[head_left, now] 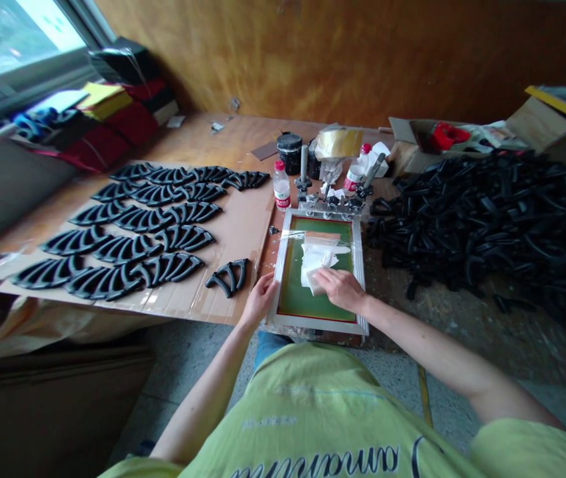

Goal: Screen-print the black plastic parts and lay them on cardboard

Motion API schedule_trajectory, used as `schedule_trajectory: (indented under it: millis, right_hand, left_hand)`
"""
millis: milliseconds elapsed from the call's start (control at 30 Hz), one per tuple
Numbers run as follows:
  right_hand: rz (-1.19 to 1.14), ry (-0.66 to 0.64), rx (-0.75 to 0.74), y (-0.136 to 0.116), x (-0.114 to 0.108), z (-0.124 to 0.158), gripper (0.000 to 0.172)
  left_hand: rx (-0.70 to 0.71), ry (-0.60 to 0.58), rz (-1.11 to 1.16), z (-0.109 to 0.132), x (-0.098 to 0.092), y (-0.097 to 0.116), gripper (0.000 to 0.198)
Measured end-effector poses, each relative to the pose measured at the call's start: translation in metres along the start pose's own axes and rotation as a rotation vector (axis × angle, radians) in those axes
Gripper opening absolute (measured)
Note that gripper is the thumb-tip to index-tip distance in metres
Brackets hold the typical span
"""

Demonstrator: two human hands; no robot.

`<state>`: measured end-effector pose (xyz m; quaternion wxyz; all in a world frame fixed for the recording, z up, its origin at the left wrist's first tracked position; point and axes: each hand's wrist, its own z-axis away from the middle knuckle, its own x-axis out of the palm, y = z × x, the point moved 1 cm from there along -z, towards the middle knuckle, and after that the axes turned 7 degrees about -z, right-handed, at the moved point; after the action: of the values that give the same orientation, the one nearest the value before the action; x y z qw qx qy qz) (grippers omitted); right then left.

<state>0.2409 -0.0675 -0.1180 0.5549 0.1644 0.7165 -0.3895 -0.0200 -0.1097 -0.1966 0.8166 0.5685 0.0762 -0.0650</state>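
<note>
A screen-printing frame [361,265] with a green mesh lies on the table in front of me. My right hand [340,289] presses a white cloth [316,262] onto the mesh. My left hand [261,297] grips the frame's left edge near its front corner. One black fan-shaped piece [229,275] lies just left of the frame on a cardboard sheet [243,229].
Rows of black fan-shaped pieces [128,229] cover the cardboard at left. A big heap of black pieces [501,212] fills the right side. Behind the frame stand a water bottle [281,186], a black ink jar [289,153], a tape roll [338,142] and boxes [415,149].
</note>
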Motion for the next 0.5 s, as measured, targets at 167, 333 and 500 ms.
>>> schedule_trajectory:
  millis: [167, 333, 500]
  right_hand:
    - [-0.093, 0.037, 0.029, 0.003, -0.011, -0.005, 0.02]
    - [-0.054, 0.271, 0.216, 0.025, -0.061, -0.056, 0.054]
    - [-0.103, 0.568, 0.437, 0.091, -0.102, -0.04, 0.042]
  left_hand:
    - [-0.041, 0.001, 0.018, 0.005, 0.0, 0.012, 0.069]
    - [-0.08, -0.045, 0.096, 0.021, -0.009, 0.055, 0.085]
    - [0.067, 0.06, 0.122, 0.031, -0.017, 0.127, 0.061]
